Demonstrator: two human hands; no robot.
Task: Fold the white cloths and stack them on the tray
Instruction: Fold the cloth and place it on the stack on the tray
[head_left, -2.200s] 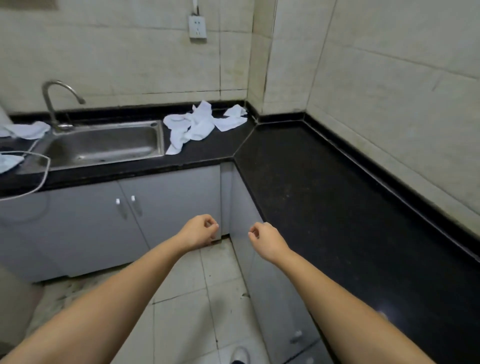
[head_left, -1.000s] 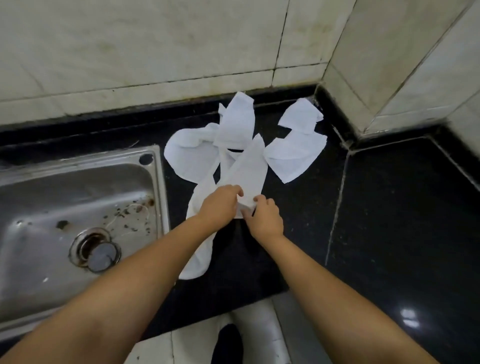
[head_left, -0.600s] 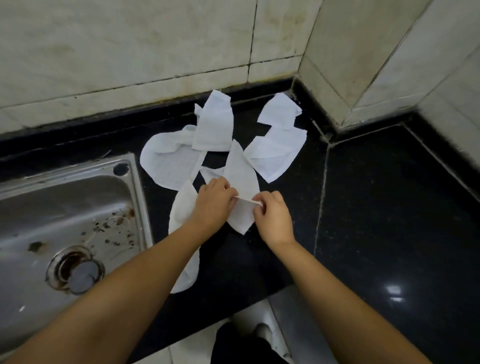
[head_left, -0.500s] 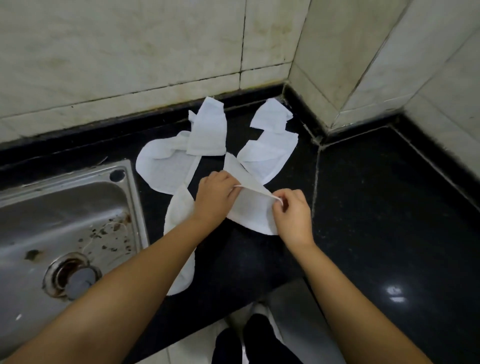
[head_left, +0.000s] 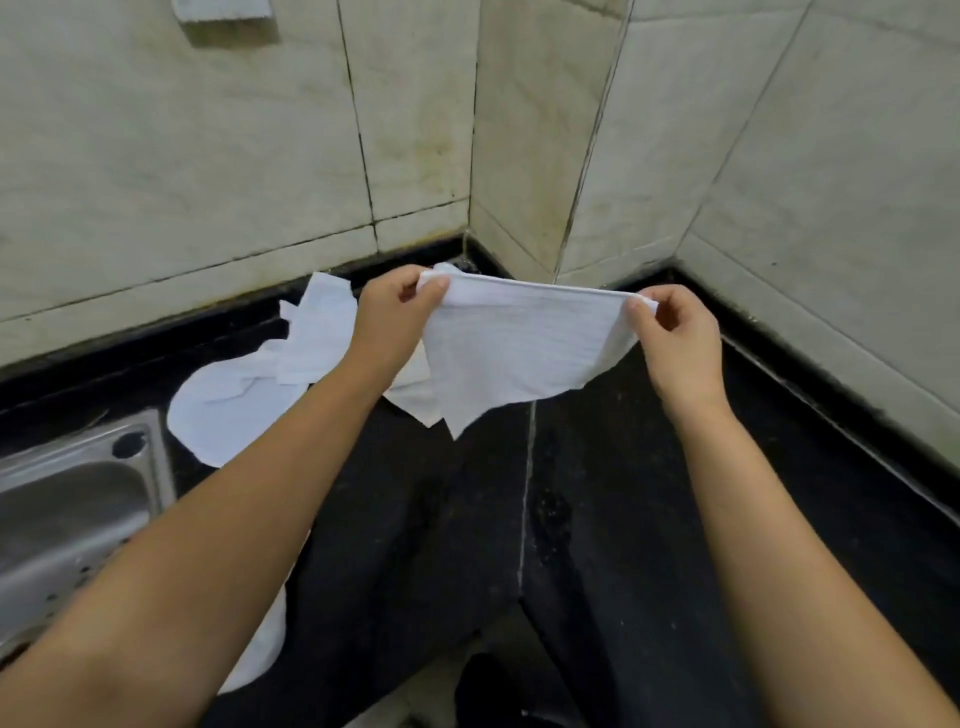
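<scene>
I held one white cloth (head_left: 519, 348) up above the black worktop (head_left: 613, 519), stretched between my two hands. My left hand (head_left: 389, 317) pinched its top left corner between thumb and curled fingers (head_left: 434, 288), and my right hand (head_left: 675, 338) pinched the top right corner the same way. The cloth's top edge ran taut from one set of fingers to the other, and the rest hung down below them, ending in a ragged point. The other white cloths (head_left: 260, 384) lay crumpled on the worktop behind and below my left fingers, beside the steel sink (head_left: 78, 499).
</scene>
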